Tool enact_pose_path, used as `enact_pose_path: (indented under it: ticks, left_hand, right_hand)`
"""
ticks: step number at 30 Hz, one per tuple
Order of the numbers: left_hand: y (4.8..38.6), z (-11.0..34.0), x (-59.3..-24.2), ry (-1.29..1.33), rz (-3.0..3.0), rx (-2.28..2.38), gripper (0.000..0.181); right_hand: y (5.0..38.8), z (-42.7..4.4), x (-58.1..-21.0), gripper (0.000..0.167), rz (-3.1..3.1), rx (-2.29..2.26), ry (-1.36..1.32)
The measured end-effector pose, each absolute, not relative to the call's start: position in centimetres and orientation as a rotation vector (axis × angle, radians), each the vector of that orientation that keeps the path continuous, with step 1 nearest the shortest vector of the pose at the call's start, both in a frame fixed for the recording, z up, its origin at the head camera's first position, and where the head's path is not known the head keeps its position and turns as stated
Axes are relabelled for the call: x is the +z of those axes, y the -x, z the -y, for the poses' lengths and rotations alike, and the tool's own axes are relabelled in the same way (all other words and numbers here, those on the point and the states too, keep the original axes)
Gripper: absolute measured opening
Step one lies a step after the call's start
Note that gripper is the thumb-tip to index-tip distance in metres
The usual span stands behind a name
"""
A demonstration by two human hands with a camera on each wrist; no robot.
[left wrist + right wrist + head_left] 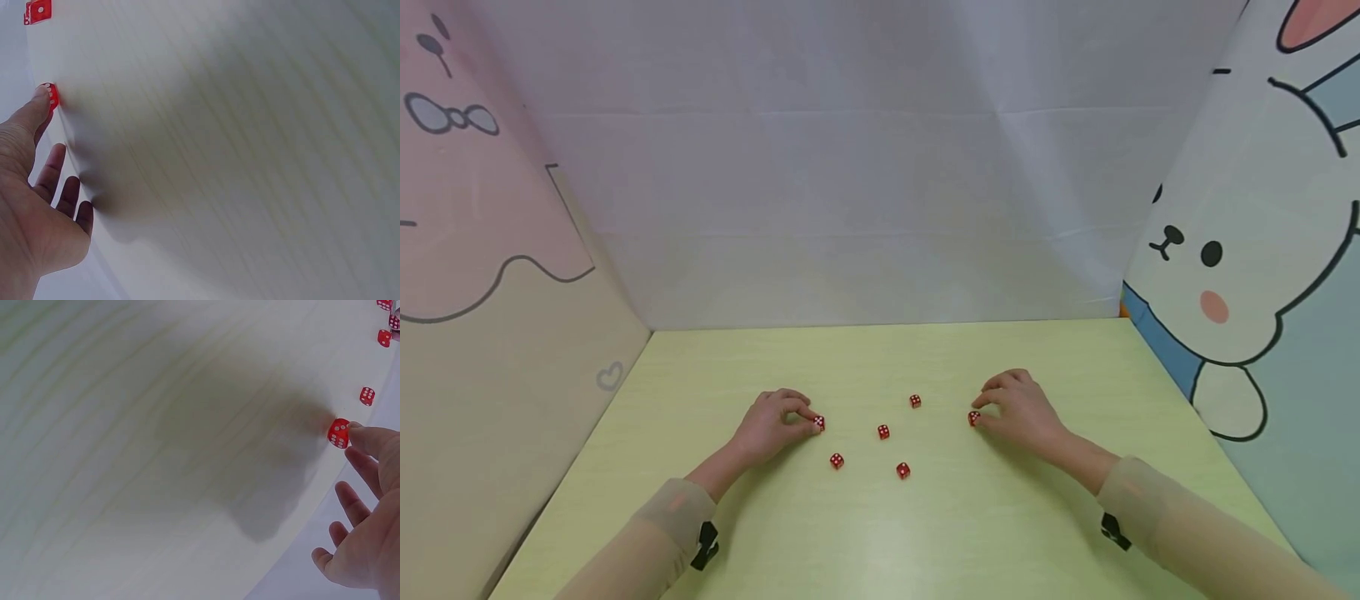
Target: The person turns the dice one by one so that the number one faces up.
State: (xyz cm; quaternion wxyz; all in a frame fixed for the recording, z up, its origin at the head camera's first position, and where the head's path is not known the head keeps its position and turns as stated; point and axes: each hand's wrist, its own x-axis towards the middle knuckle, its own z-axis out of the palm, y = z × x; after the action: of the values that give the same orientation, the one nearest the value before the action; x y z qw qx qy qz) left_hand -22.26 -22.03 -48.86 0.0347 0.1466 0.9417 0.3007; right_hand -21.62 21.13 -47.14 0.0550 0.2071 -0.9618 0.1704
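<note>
On the left part of the pale surface (pixel 880 542), the left hand (pixel 770 427) pinches a red die (pixel 820 422) between thumb and index finger, its other fingers loosely bent. To the right lie a near die (pixel 837 461), a central die (pixel 883 432), a nearest die (pixel 903 471) and a far die (pixel 915 401). Then the right hand (pixel 1021 415) has thumb and index finger nearly together on a sixth die (pixel 973 418); how firmly, I cannot tell. I think a light pinch on opposite faces, away from loose dice, is best.
</note>
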Motion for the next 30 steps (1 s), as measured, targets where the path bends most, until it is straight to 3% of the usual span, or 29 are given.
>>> enact_pose_path:
  ticks: [30]
  left_hand:
    - [21.93,21.81,-48.00,-0.429,-2.903,0.915,0.010]
  right_hand:
    - [21.82,-20.97,-46.55,0.007,2.954,0.459,-0.655]
